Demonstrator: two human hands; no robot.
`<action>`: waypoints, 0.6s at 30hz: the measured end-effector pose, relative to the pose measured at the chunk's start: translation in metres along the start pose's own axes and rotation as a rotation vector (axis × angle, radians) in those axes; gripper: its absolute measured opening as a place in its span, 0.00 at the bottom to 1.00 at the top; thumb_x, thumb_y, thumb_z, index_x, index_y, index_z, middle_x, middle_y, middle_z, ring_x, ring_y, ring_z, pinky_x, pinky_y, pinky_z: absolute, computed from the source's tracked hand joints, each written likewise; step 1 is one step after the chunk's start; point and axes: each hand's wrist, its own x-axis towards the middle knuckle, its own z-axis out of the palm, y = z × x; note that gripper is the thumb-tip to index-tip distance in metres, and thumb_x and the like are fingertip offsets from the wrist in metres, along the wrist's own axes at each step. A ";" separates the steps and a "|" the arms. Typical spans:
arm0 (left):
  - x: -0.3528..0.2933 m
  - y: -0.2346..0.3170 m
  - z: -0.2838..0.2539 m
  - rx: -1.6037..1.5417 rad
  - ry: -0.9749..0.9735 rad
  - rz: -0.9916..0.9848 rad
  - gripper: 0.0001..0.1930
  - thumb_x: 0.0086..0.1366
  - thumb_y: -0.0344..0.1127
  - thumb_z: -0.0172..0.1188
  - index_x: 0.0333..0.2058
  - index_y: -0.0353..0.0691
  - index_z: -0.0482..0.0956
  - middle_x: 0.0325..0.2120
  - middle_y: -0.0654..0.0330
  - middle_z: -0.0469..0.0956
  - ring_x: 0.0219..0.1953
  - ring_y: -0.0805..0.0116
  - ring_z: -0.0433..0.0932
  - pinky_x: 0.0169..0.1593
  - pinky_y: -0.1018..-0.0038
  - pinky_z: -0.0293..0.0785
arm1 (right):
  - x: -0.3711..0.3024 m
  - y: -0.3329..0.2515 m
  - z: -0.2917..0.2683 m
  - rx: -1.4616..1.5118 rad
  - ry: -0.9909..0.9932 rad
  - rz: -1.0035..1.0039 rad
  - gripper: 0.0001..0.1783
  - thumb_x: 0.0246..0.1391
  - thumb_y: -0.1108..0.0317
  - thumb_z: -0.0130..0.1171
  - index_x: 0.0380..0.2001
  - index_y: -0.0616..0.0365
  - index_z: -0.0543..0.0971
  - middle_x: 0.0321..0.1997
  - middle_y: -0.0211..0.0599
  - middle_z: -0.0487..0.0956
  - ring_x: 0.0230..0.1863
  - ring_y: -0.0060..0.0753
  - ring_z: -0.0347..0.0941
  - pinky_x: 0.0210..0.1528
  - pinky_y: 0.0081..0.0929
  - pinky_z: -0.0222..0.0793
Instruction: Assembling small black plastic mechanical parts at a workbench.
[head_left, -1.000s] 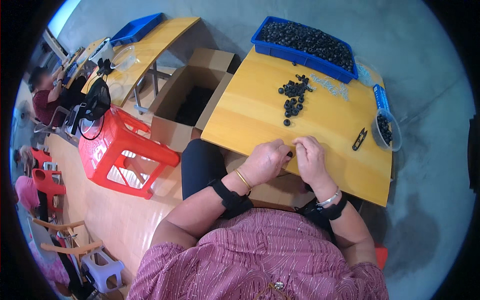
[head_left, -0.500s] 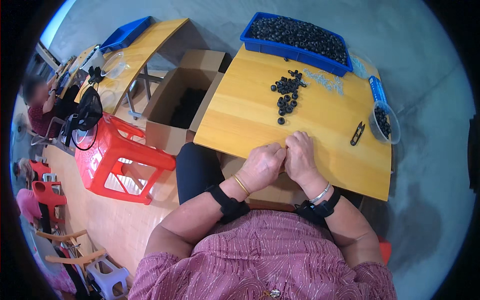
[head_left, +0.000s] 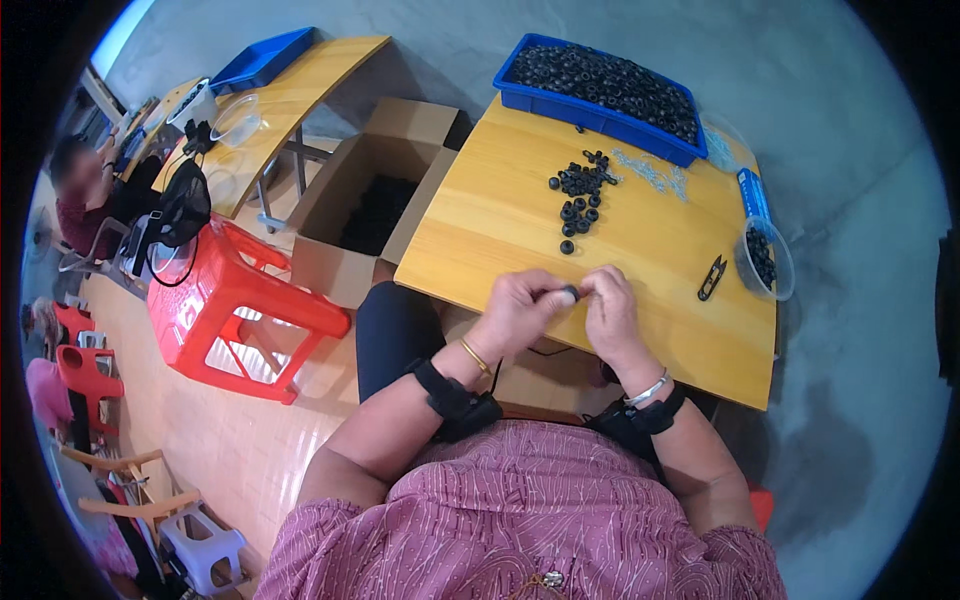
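Note:
Near the front edge of the wooden table, my left hand pinches a small black round part between thumb and fingers. My right hand is beside it, fingertips pressed together close to the part; whatever they grip is too small to make out. Beyond my hands lies a loose pile of black ring-like parts, with several strung toward me. Small clear or silvery pieces are scattered to the right of the pile.
A blue tray full of black parts stands at the table's back. At right are thread snips, a clear tub of black parts and a blue box. Left are an open carton, a red stool and a seated person.
My hands have drawn slightly apart, and the black part now shows at my left fingertips. The view has shifted a little; the things on the table look the same.

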 end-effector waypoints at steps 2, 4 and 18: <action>-0.001 0.011 -0.013 -0.245 0.030 -0.226 0.04 0.57 0.29 0.55 0.28 0.34 0.75 0.19 0.65 0.72 0.17 0.77 0.65 0.19 0.80 0.62 | -0.002 -0.002 -0.005 0.125 -0.020 0.056 0.06 0.39 0.82 0.47 0.23 0.60 0.69 0.26 0.42 0.70 0.31 0.44 0.67 0.34 0.33 0.62; -0.001 0.016 -0.018 -0.605 0.060 -0.432 0.03 0.57 0.29 0.56 0.29 0.37 0.76 0.18 0.66 0.70 0.16 0.82 0.61 0.17 0.87 0.55 | -0.004 -0.008 -0.014 0.279 -0.075 0.165 0.04 0.48 0.78 0.49 0.30 0.62 0.70 0.29 0.41 0.72 0.31 0.35 0.71 0.34 0.25 0.66; -0.010 0.022 -0.006 -0.536 -0.147 -0.506 0.08 0.60 0.32 0.54 0.30 0.32 0.75 0.19 0.64 0.72 0.16 0.80 0.63 0.18 0.85 0.58 | 0.001 -0.047 -0.032 0.092 -0.151 -0.136 0.12 0.46 0.76 0.52 0.36 0.61 0.69 0.29 0.45 0.69 0.31 0.47 0.67 0.33 0.35 0.65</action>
